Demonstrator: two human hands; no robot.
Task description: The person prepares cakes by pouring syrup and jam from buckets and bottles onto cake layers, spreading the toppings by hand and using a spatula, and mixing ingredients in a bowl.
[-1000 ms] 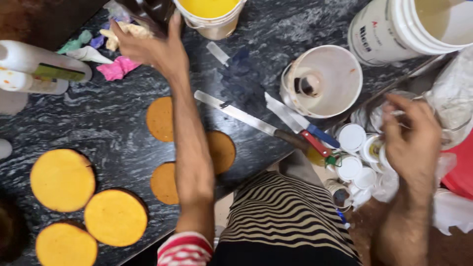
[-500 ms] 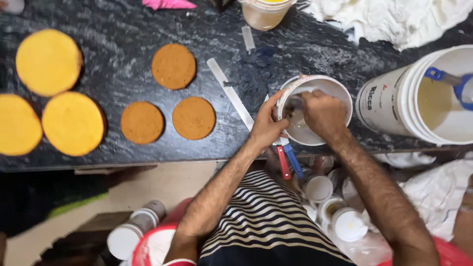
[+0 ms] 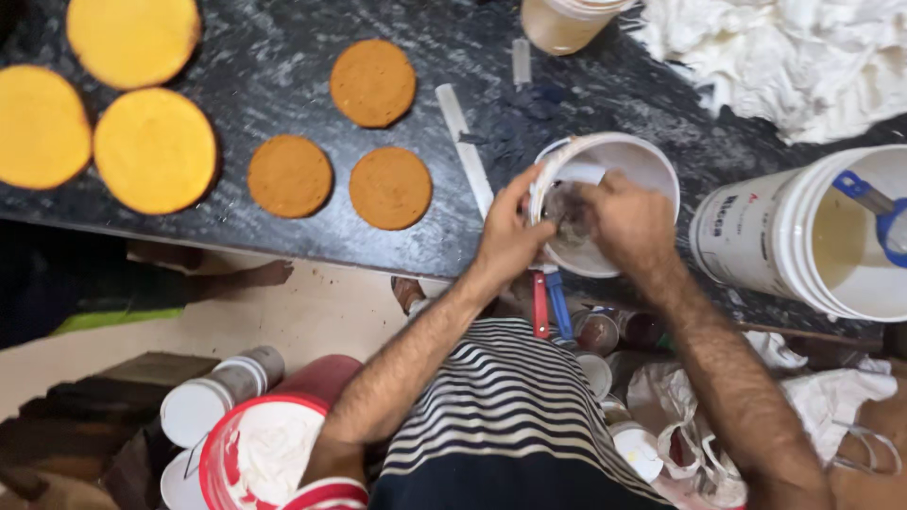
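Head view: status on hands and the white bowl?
Left hand grips white bowl rim. Right hand reaches inside; its grip hidden. Long knife lies beside bowl, big white bucket close right.

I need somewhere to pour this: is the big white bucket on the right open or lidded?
Open. The big white bucket shows no lid; its pale inside is visible.

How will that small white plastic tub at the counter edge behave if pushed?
The small white plastic tub probably slides easily and feels light: thin walls, little visible inside. It may tip off the dark stone counter, sitting at its edge; the left hand and right hand steady it.
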